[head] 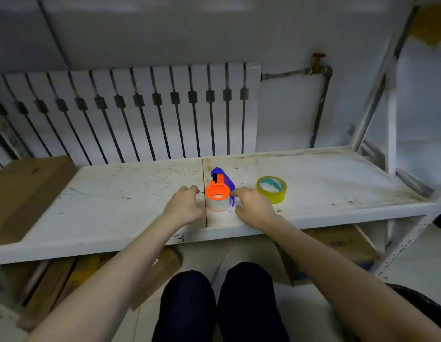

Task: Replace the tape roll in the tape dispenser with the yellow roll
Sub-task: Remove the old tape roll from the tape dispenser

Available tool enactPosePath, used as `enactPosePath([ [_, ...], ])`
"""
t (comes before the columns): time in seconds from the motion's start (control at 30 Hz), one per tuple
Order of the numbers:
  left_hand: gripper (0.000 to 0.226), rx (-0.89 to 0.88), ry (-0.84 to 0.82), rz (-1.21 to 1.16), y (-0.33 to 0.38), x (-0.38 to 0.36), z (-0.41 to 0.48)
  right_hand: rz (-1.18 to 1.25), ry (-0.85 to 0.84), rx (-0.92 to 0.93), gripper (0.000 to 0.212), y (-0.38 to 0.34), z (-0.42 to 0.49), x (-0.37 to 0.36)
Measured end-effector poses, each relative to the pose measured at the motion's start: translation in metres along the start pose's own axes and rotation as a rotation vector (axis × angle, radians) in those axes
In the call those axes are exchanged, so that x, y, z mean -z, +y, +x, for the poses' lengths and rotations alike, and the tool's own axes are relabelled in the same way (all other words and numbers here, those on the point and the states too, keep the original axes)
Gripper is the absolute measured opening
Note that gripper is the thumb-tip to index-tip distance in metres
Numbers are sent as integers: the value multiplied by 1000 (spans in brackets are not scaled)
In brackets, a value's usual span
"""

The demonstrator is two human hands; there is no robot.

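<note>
The tape dispenser (pixel 220 185) lies on the white shelf (pixel 116 191); it has a blue body and an orange hub, and a pale tape roll (pixel 217 204) sits around the hub. The yellow roll (pixel 272 189) lies flat on the shelf just right of it. My left hand (pixel 185 206) rests on the shelf left of the dispenser, fingers curled and apart, holding nothing. On the other side, between the dispenser and the yellow roll, is my right hand (pixel 254 206), its fingertips close to or touching the dispenser's side, gripping nothing.
A brown cardboard box (pixel 24 191) lies on the shelf's left end. A white radiator (pixel 140 112) and a pipe with a red valve (pixel 318 62) stand behind the shelf. The shelf frame's uprights (pixel 392 114) rise at the right. Cardboard lies on the floor below, near my knees.
</note>
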State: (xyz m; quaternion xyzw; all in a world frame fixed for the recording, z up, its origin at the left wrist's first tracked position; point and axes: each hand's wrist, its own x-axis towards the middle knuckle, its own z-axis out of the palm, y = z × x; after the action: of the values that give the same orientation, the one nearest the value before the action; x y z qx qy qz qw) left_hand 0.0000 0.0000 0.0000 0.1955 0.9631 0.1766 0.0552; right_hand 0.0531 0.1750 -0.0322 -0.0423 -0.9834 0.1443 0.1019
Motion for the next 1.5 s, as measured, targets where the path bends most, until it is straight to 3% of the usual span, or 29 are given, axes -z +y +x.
enactPosePath([
  [0.2,51,53,-87,-37,-1,-9,41,-162,2,160,29,-2,36,-21],
  [0.33,38,65,-76,-46,-10,-16,70,-294,-55,217,36,0,56,-29],
  [0.47,5,123,-125,-108,-13,-22,88,-324,-138,214,33,-1,71,-30],
  [0.53,20,142,-174,-139,-15,-26,95,-302,-180,177,30,-3,78,-30],
  [0.63,19,186,-267,-240,-20,-31,101,-239,-202,160,27,-5,83,-29],
  [0.7,23,261,-313,-417,-22,-35,104,-209,-182,171,26,-4,82,-28],
  [0.87,17,479,-222,-926,-24,-34,109,29,-54,57,20,-4,75,-25],
  [1.1,10,464,-189,-834,-24,-37,104,105,-40,-10,19,-8,69,-29],
  [1.17,11,464,-189,-895,-20,-39,102,127,-41,-21,18,-7,68,-28],
  [1.3,37,515,-203,-1027,-19,-41,100,194,-42,-60,18,-4,67,-28],
  [1.5,40,507,-150,-1187,-15,-31,95,318,-31,-99,14,1,63,-27],
])
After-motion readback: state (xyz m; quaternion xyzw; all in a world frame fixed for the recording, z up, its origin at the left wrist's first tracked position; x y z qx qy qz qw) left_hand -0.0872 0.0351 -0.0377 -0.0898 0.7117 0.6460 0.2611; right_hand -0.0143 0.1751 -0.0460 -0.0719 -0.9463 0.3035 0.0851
